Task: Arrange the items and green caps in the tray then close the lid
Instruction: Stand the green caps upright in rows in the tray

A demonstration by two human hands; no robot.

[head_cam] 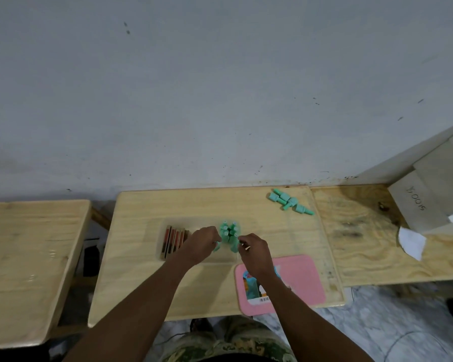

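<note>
Two hands meet at the upright green caps [229, 232] in the right part of the clear tray [154, 228]. The left hand [202, 241] pinches one cap at the cluster's near-left edge. The right hand [254, 249] is curled against its near-right side; grip unclear. Blocks [174, 239] fill the tray's left. The pink lid [304, 278] lies near right, and loose caps [288, 201] far right.

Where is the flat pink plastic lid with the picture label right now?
In the head view the flat pink plastic lid lies on the light wooden table near its front right corner, partly under the right forearm, beside the clear tray.
</note>
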